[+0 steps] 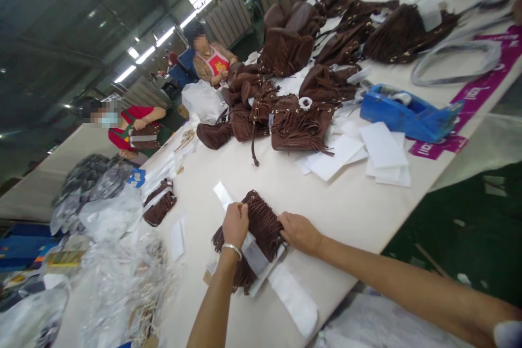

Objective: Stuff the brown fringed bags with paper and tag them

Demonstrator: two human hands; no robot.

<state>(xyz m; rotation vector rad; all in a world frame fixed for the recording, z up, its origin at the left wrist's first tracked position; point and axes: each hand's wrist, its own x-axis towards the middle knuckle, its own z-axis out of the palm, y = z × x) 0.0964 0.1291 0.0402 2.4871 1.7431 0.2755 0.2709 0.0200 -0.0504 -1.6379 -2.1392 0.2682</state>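
A small brown fringed suede bag lies on the long pale table right in front of me, with a white paper strip wrapped across it. My left hand is closed in a pinch on the bag's left edge and the strip. My right hand rests on the bag's right side, fingers curled under against the fringe. The strip's loose end trails toward the table's near edge.
A heap of brown fringed bags fills the table's far middle. White paper sheets and a blue tape dispenser lie right of it. Clear plastic bags crowd the left. Two people sit at the far left.
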